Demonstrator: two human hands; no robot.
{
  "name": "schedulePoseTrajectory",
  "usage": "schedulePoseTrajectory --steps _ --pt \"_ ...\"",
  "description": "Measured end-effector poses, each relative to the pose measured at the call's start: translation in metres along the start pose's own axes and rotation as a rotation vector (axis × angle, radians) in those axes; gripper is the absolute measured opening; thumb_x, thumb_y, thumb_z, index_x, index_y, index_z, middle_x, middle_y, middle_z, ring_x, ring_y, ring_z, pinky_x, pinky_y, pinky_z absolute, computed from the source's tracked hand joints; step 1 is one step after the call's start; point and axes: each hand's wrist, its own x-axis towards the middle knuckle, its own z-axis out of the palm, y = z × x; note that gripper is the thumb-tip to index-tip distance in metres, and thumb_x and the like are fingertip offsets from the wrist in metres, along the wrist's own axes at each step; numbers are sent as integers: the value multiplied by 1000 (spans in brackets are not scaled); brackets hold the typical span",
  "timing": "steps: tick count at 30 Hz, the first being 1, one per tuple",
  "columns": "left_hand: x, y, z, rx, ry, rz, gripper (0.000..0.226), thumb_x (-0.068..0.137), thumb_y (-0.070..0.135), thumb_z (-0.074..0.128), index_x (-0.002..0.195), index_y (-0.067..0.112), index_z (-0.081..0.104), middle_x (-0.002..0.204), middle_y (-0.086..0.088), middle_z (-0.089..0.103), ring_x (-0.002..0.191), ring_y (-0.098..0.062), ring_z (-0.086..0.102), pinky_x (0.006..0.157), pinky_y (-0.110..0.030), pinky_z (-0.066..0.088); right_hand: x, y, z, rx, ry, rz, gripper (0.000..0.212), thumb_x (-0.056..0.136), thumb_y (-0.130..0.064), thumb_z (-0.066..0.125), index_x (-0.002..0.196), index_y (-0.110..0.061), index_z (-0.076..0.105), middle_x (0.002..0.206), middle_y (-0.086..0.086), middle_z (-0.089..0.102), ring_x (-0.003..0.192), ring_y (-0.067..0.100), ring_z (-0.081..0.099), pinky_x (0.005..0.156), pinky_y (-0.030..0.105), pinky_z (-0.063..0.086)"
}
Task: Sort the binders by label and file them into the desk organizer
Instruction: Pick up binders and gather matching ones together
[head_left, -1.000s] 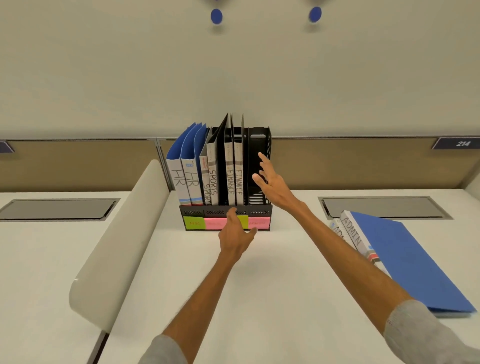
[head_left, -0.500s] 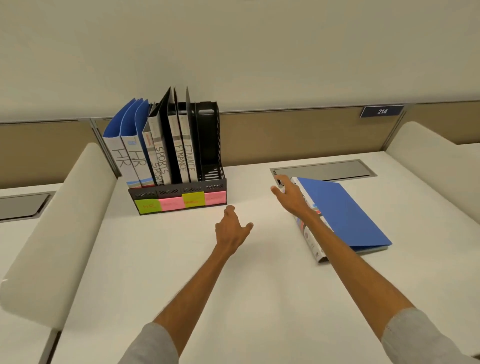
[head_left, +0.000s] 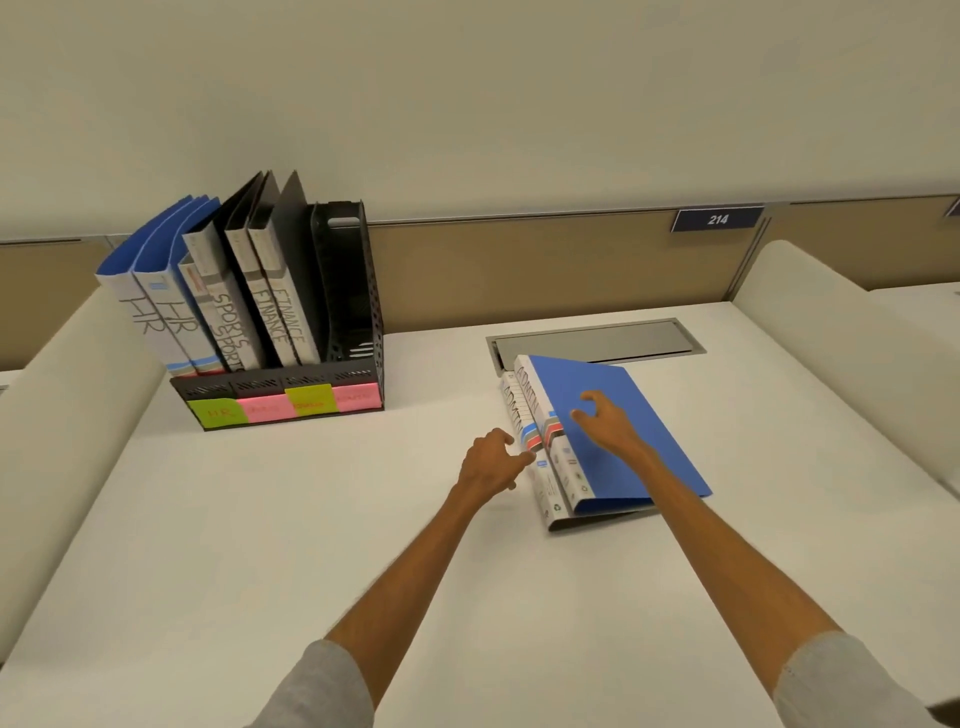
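Note:
Two blue binders marked ADMIN lie stacked flat on the white desk, the upper ADMIN binder over the lower ADMIN binder. My right hand hovers on the upper cover with fingers loosely curled. My left hand touches the spines at the stack's left edge. The black desk organizer stands at the back left. It holds two HR binders, two SPORTS binders and two FINANCE binders. Its rightmost slot holds nothing. Coloured sticky labels line its front.
A grey cable hatch is set in the desk behind the ADMIN binders. Padded cream dividers flank the desk, the other divider on the right. A sign reading 214 hangs on the back panel.
My right hand left the organizer and came down onto the ADMIN binders. My left hand moved right to the stack's spines. The view swung to the right.

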Motion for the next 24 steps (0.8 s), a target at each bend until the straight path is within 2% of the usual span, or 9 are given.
schedulePoseTrajectory --steps 2,4,6,9,13,16,19,24 --pt "2 7 12 -5 -27 -3 59 89 47 63 131 9 48 120 -9 67 82 -19 71 75 -29 54 1 14 -1 -8 -33 14 47 99 -25 51 142 -9 38 145 11 45 129 28 47 105 39 39" --pt "3 14 22 2 -11 -8 59 89 49 64 129 7 51 119 -9 67 92 -20 68 75 -28 51 -1 26 1 -18 -67 19 48 99 -25 51 142 -9 38 145 12 44 131 29 45 105 39 39" --pt "5 17 29 11 -11 -24 58 88 51 64 124 7 54 120 -8 65 94 -19 64 73 -27 48 -2 34 6 -46 -87 19 47 99 -26 52 141 -9 38 146 12 44 131 29 45 105 39 38" --pt "8 22 41 0 -44 -78 58 85 55 65 118 8 55 116 -9 66 98 -23 66 74 -31 53 -4 44 14 -65 -91 -8 45 99 -28 51 139 -9 40 145 11 45 129 29 46 105 39 39" --pt "3 23 60 -64 -78 -152 60 82 57 67 121 13 52 117 -6 65 101 -24 66 64 -27 53 -7 52 24 -58 -97 -46 44 101 -29 47 140 -11 39 146 10 43 131 26 45 106 38 39" --pt "3 20 69 -67 -25 -150 57 83 56 67 119 13 55 114 -7 69 97 -23 69 76 -29 55 -6 58 26 -69 -121 -77 43 102 -27 45 141 -10 38 147 10 42 132 25 44 106 38 40" --pt "4 19 70 -49 -34 -155 57 87 52 65 125 11 53 119 -8 66 102 -24 68 78 -27 54 -4 60 26 -81 -117 -99 43 101 -28 46 140 -11 39 146 10 43 131 24 44 107 37 40" --pt "4 15 63 -132 -94 -162 54 92 43 62 131 7 50 126 -11 62 109 -29 65 87 -40 58 -1 54 28 -95 -119 -110 44 99 -32 50 138 -12 42 144 9 45 129 25 46 106 37 42"
